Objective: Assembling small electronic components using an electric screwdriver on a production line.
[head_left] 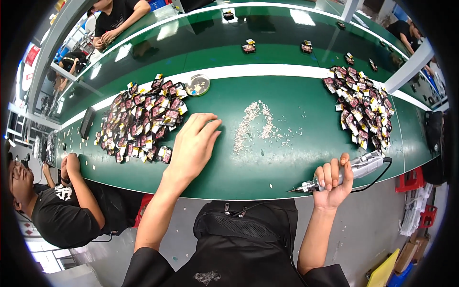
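Observation:
My right hand (334, 184) is wrapped around a grey electric screwdriver (367, 165), over the bench's near edge. Its thin bit points left and its black cord curves off to the right. Over the green bench, my left hand (193, 143) reaches forward with fingers stretched out and slightly bent, and nothing shows in it. Just left of that hand lies a big heap of small black devices (143, 119) with pinkish labels and yellow-and-white tags. Between my hands, tiny silvery pieces that look like screws (244, 129) are strewn in a loose arch.
A second heap of similar devices (361, 107) sits at the right. A round dish (198, 85) stands behind the left heap. Past a white rail, a green conveyor belt (277, 60) carries several spaced devices. A co-worker (71, 205) sits at the left; others are farther off.

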Available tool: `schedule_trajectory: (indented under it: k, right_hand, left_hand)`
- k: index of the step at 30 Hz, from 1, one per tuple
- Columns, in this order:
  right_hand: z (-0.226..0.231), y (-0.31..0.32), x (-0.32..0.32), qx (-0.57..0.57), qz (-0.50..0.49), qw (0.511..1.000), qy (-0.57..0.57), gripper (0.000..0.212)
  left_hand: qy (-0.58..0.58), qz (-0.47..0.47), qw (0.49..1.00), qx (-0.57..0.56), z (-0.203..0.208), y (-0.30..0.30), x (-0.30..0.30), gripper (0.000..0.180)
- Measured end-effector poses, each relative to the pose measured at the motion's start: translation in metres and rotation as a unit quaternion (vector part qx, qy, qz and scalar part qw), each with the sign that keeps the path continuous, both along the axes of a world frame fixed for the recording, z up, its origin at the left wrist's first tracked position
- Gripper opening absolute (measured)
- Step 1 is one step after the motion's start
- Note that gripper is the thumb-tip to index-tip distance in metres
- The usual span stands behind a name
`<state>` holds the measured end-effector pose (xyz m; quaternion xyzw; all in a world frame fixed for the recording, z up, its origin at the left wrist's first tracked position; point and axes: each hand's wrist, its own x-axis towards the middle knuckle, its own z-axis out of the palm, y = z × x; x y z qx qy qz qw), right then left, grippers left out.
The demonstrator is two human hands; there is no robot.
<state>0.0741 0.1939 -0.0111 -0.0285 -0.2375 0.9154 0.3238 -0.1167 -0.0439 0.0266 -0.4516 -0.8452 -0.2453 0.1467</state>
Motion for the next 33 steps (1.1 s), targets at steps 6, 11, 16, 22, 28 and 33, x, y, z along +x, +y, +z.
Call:
schedule_trajectory:
  k: [6,11,16,22,28,33]
  right_hand:
    - [-0.001,0.002,0.004,-0.044,0.002,0.999,0.022,0.011]
    - [0.0,0.003,0.004,-0.056,-0.002,0.998,0.022,0.011]
    - [0.001,0.002,0.006,-0.051,-0.002,0.998,0.021,0.012]
    - [0.002,0.002,0.006,-0.049,-0.008,0.999,0.019,0.01]
    - [0.001,0.0,0.004,-0.057,-0.005,0.998,0.024,0.009]
    - [0.006,-0.004,0.005,-0.063,-0.023,0.998,0.001,0.011]
  left_hand:
    - [-0.023,-0.045,0.999,-0.02,-0.012,0.034,-0.005,0.02]
    - [0.035,-0.044,0.996,-0.069,-0.012,0.043,-0.006,0.016]
    - [0.115,-0.088,0.983,-0.11,-0.013,0.042,-0.012,0.013]
    - [0.008,-0.047,0.999,-0.019,-0.008,0.043,-0.013,0.013]
    - [-0.069,-0.031,0.996,0.055,-0.008,0.028,0.011,0.008]
    - [-0.125,-0.059,0.984,0.11,-0.004,0.026,0.048,0.011]
